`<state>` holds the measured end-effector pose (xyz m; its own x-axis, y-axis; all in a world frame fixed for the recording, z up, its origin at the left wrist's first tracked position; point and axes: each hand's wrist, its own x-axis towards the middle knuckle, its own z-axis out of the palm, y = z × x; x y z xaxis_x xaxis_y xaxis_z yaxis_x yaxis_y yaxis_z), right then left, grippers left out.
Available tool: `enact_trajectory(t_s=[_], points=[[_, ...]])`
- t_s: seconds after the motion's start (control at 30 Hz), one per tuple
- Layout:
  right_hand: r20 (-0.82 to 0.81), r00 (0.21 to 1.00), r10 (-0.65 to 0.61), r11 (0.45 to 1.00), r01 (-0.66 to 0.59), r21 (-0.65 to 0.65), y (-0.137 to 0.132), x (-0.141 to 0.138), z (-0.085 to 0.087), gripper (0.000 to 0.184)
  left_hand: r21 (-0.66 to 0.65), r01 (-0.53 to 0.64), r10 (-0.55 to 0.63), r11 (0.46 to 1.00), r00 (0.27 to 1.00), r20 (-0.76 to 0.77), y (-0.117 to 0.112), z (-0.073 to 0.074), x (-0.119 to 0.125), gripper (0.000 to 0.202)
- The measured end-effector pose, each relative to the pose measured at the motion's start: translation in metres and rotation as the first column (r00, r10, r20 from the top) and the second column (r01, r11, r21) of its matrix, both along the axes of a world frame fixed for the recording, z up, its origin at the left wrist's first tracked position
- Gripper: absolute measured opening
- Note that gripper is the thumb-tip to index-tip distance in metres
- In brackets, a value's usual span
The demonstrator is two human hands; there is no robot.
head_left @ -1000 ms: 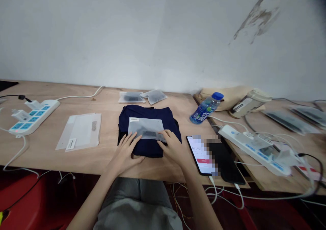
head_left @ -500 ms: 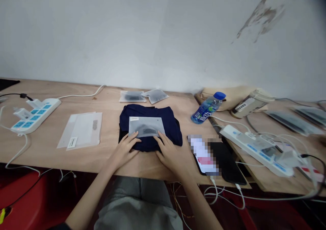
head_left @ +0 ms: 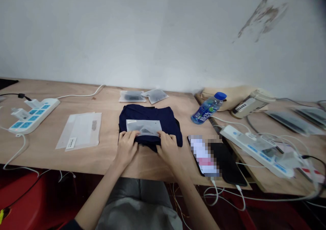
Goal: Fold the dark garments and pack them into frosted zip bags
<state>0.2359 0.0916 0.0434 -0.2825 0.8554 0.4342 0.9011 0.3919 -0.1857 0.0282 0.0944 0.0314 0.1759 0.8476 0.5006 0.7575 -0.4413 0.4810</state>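
Note:
A frosted plastic bag (head_left: 145, 125) with a small white label and a dark item inside lies on a folded navy cloth (head_left: 166, 121). My left hand (head_left: 126, 147) is closed at the bag's near left corner, fingers curled on its edge. At the near right corner, my right hand (head_left: 168, 148) has its fingers bent round the edge in the same way. Both thumbs are mostly hidden. The bag's near edge looks drawn up or rolled between the hands. Beneath the navy cloth, a black fabric edge shows at the sides.
Two small filled bags (head_left: 132, 96) lie behind the cloth. Flat frosted bags (head_left: 83, 130) and a power strip (head_left: 37, 117) are on the left. To the right are a blue-capped bottle (head_left: 207, 109), two phones (head_left: 203, 155), another power strip (head_left: 257, 152), a coffee cup (head_left: 248, 104) and cables.
My fingers have gone from lying flat on the bag's near edge to curling round it. The bag has shifted slightly left and its visible height has shrunk.

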Motion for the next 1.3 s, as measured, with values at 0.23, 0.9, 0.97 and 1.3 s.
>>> enact_trajectory(t_s=[0.23, 0.9, 0.97, 1.3], points=[[-0.176, 0.982, -0.073, 0.978, 0.035, -0.205, 0.031, -0.012, -0.018, 0.026, -0.099, -0.021, 0.017, 0.995, 0.999, -0.042, 0.024, -0.006, 0.004, 0.024], [-0.072, 0.997, 0.026, 0.978, -0.041, -0.203, 0.024, 0.002, -0.009, 0.016, -0.052, 0.133, -0.137, 0.990, 0.988, -0.075, 0.023, -0.016, -0.007, 0.052], [-0.041, 0.996, -0.082, 0.973, 0.071, -0.218, 0.028, -0.008, -0.011, 0.020, -0.037, 0.095, -0.097, 0.995, 0.993, -0.059, 0.026, -0.019, -0.003, 0.049], [-0.098, 0.989, -0.110, 0.970, 0.086, -0.227, 0.021, -0.013, -0.002, 0.012, -0.039, 0.001, -0.003, 0.999, 0.999, -0.052, 0.029, -0.013, -0.002, 0.042]])
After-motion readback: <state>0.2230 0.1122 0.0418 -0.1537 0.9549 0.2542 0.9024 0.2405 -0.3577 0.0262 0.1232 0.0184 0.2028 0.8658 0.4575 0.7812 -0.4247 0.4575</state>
